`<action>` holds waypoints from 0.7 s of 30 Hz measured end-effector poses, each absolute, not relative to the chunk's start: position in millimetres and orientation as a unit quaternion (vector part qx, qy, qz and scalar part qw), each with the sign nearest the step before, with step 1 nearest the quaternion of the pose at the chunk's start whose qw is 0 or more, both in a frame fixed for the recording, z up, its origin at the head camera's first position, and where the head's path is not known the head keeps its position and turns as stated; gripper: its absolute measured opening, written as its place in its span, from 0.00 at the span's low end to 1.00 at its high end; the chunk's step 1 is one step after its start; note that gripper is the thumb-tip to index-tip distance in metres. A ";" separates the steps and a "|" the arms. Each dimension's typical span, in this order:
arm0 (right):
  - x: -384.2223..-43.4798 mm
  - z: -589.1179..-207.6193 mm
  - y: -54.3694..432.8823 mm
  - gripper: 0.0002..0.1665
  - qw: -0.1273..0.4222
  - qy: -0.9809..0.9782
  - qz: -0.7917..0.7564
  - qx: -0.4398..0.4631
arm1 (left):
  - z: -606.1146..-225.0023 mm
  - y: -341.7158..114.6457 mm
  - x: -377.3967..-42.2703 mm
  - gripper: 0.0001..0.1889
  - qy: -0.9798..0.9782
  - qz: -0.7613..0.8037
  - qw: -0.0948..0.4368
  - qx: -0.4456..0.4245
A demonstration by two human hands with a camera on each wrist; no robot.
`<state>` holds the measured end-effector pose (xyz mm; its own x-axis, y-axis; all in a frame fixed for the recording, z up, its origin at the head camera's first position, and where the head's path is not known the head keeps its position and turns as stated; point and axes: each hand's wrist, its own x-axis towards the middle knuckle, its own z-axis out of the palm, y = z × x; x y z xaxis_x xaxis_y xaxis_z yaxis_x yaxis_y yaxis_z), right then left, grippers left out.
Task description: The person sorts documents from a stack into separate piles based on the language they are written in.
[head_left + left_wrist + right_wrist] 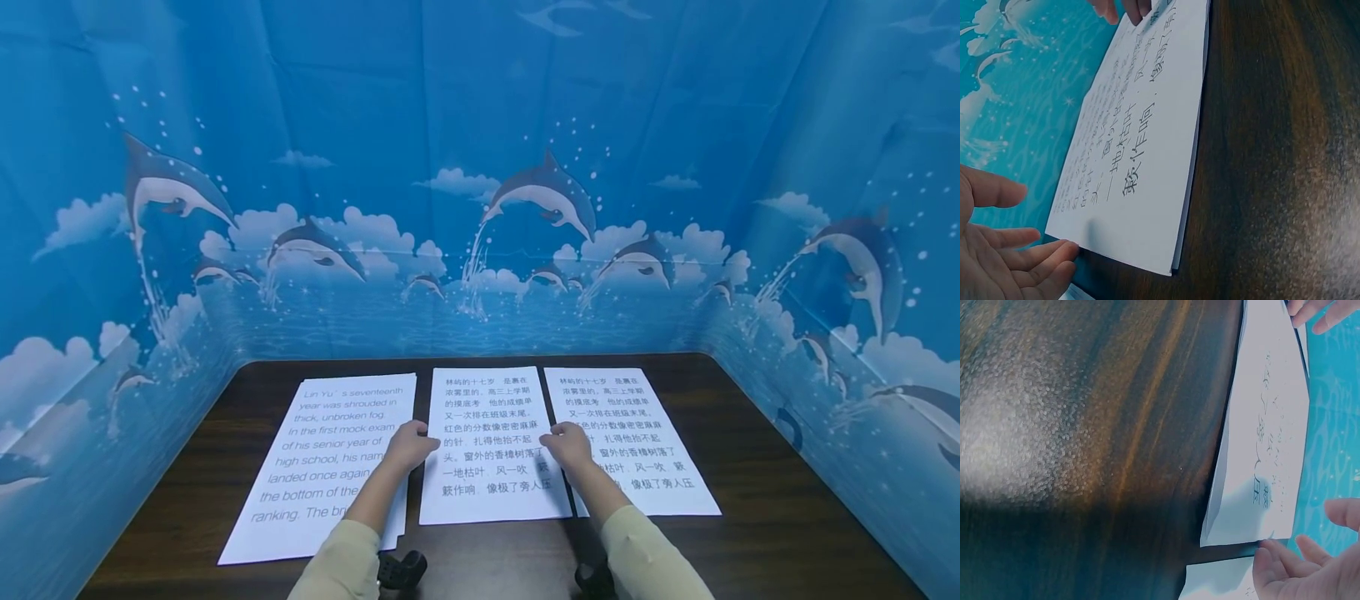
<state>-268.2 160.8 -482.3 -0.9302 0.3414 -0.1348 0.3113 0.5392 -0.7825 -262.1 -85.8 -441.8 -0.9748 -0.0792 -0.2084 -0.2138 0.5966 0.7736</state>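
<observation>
A middle stack of white paper (pixel 487 500) printed with Chinese text lies flat on the table between my hands. My left hand (pixel 411 447) is at its left edge; in the left wrist view the fingertips (pixel 1067 250) meet that edge and the thumb stands apart above. On the opposite side, my right hand (pixel 567 450) has its fingertips (pixel 1266 547) at the stack's right edge, thumb likewise raised away. Neither hand grips the paper. Slightly separated layers show along the stack's near edge (pixel 1188 206).
To the left lies a stack of English-printed paper (pixel 255 533), partly under my left forearm. Another Chinese-printed sheet (pixel 675 500) lies to the right, partly behind my right hand. A dark wooden table (pixel 780 517) carries them, and a blue dolphin-patterned curtain (pixel 480 100) surrounds it.
</observation>
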 end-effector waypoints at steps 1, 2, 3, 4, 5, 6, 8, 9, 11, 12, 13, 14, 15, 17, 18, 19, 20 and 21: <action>-274.5 -492.1 163.6 0.24 0.023 -0.878 0.439 -0.190 | -441.6 -85.3 -261.9 0.27 0.890 0.443 0.075 -0.083; -280.5 -501.1 166.3 0.23 0.029 -0.879 0.435 -0.191 | -441.4 -85.0 -261.7 0.27 0.889 0.443 0.074 -0.084; -285.4 -508.7 168.6 0.23 0.035 -0.881 0.431 -0.193 | -441.0 -84.7 -261.2 0.27 0.889 0.444 0.074 -0.085; -285.1 -507.8 168.8 0.22 0.037 -0.880 0.433 -0.191 | -440.6 -84.5 -260.8 0.27 0.889 0.444 0.072 -0.085; -283.4 -504.3 168.2 0.22 0.040 -0.879 0.437 -0.190 | -440.5 -84.3 -260.6 0.27 0.888 0.445 0.072 -0.085; -280.7 -499.3 166.7 0.21 0.041 -0.876 0.440 -0.193 | -440.5 -84.2 -260.5 0.26 0.888 0.446 0.071 -0.085; -272.2 -484.3 162.0 0.20 0.045 -0.868 0.454 -0.198 | -439.8 -84.1 -260.2 0.26 0.887 0.449 0.068 -0.084; -267.3 -476.1 159.1 0.19 0.046 -0.861 0.463 -0.204 | -439.4 -84.1 -260.0 0.26 0.885 0.453 0.066 -0.085; -257.5 -460.6 153.5 0.18 0.047 -0.847 0.484 -0.214 | -438.9 -84.1 -260.2 0.24 0.883 0.458 0.059 -0.086; -253.3 -454.2 151.1 0.18 0.043 -0.842 0.491 -0.221 | -438.8 -84.3 -260.0 0.23 0.881 0.462 0.056 -0.087; -249.9 -449.8 149.4 0.18 0.041 -0.839 0.495 -0.222 | -438.7 -84.2 -260.1 0.22 0.877 0.467 0.054 -0.093; -247.4 -446.9 148.2 0.19 0.039 -0.840 0.494 -0.222 | -438.9 -84.3 -260.1 0.21 0.875 0.472 0.052 -0.095; -246.1 -446.2 147.3 0.19 0.036 -0.840 0.492 -0.225 | -439.0 -84.2 -259.9 0.21 0.871 0.479 0.053 -0.102; -244.9 -446.8 146.1 0.19 0.031 -0.844 0.486 -0.223 | -440.3 -84.3 -260.1 0.19 0.864 0.487 0.056 -0.112; -244.8 -447.9 145.5 0.19 0.027 -0.846 0.484 -0.224 | -440.8 -84.6 -260.0 0.19 0.862 0.490 0.058 -0.114; -245.0 -449.1 145.0 0.19 0.027 -0.847 0.482 -0.224 | -441.5 -85.0 -260.2 0.19 0.861 0.491 0.059 -0.117; -245.5 -450.7 144.5 0.19 0.027 -0.846 0.482 -0.227 | -442.3 -85.5 -260.3 0.19 0.863 0.488 0.058 -0.114; -245.7 -451.8 144.0 0.20 0.026 -0.844 0.484 -0.229 | -443.2 -86.1 -260.6 0.19 0.864 0.486 0.059 -0.114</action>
